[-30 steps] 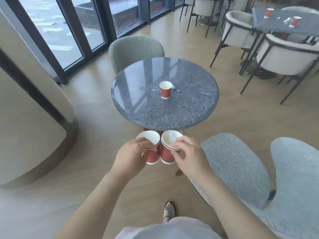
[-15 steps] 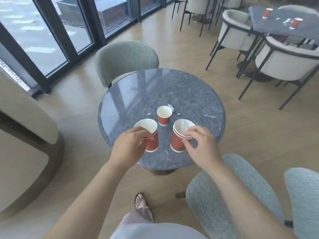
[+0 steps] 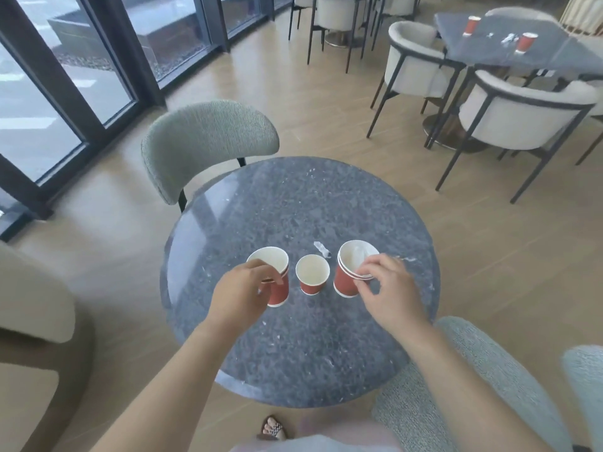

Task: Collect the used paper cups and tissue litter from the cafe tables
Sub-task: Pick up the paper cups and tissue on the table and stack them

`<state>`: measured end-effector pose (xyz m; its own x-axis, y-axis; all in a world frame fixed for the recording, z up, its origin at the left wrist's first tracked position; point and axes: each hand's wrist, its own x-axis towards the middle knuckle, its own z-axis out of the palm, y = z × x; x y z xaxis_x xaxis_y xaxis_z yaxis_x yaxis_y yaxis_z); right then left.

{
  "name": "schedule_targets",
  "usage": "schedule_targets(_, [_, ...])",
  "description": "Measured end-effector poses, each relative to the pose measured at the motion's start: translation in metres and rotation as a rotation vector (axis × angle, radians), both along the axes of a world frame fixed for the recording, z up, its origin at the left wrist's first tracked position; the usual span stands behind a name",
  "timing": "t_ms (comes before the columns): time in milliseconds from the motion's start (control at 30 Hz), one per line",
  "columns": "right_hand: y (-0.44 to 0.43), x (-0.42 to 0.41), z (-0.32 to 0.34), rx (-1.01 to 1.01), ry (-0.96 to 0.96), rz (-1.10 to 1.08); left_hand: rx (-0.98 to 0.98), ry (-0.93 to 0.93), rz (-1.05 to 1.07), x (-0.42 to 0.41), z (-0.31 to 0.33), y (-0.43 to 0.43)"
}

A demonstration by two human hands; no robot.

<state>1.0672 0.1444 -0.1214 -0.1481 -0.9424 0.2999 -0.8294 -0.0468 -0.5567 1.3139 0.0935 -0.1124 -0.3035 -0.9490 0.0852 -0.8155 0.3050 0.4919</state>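
Red cup [image 3: 279, 290] gripped by left hand [image 3: 241, 291], stacked cups [image 3: 344, 282] pinched at rim by right hand [image 3: 390, 296]; loose cup [image 3: 312, 275] between judged best nested squarely, stacks kept upright.

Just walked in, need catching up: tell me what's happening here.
A person is clearing cups at a round table. The left grip holds one red cup; the right grip pinches the rim of a cup stack. A third cup stands loose between them, with a tissue scrap behind it.
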Motion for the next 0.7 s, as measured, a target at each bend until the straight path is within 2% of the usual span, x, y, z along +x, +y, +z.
schedule_targets(200, [-0.029,-0.024,-0.032,0.215,0.031,-0.052,0.131,-0.059,0.035,-0.02,-0.026,-0.028])
schedule_targets(333, [-0.048,-0.038,-0.047,0.343,0.061,-0.062,0.15,-0.051,0.1,-0.033,-0.033,-0.051])
schedule_targets(500, [-0.07,-0.049,-0.061,0.405,0.15,-0.066,0.142,-0.1,0.132,-0.049,-0.039,-0.074])
schedule_targets(700, [-0.086,-0.059,-0.075,0.447,0.265,-0.088,0.124,-0.146,0.075,-0.069,-0.048,-0.095])
